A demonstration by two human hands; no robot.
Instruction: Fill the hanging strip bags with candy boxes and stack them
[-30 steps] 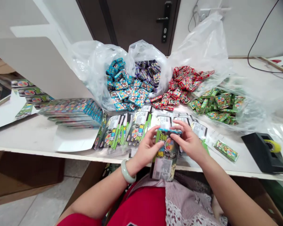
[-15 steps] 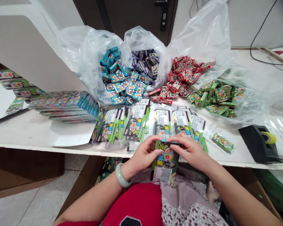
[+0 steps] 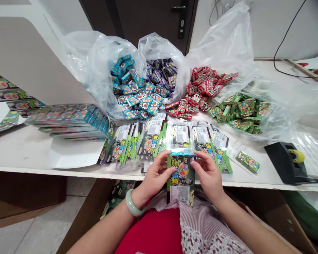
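Observation:
My left hand [image 3: 157, 173] and my right hand [image 3: 208, 173] hold a black and green printed candy box [image 3: 180, 180] upright at the table's front edge. My left thumb lies on its front face, the fingers behind its left side. On the other side, my right thumb and fingers pinch the upper right corner. A blue strip shows along the box's top edge; whether it belongs to small blue boxes inside cannot be made out. Just beyond my hands lie several flat printed candy packages [image 3: 151, 139] in clear film, overlapping in a row.
Behind stand clear plastic bags holding small blue boxes [image 3: 132, 98], purple boxes [image 3: 161, 74], red boxes [image 3: 201, 86] and green boxes [image 3: 243, 107]. Stacked filled packs [image 3: 69, 118] lean in a white carton [image 3: 42, 67] at left. A black tape dispenser [image 3: 288, 164] sits at right.
My right hand has shifted from across the box's top edge to its right side. The box now faces me more squarely, with its blue top strip uncovered.

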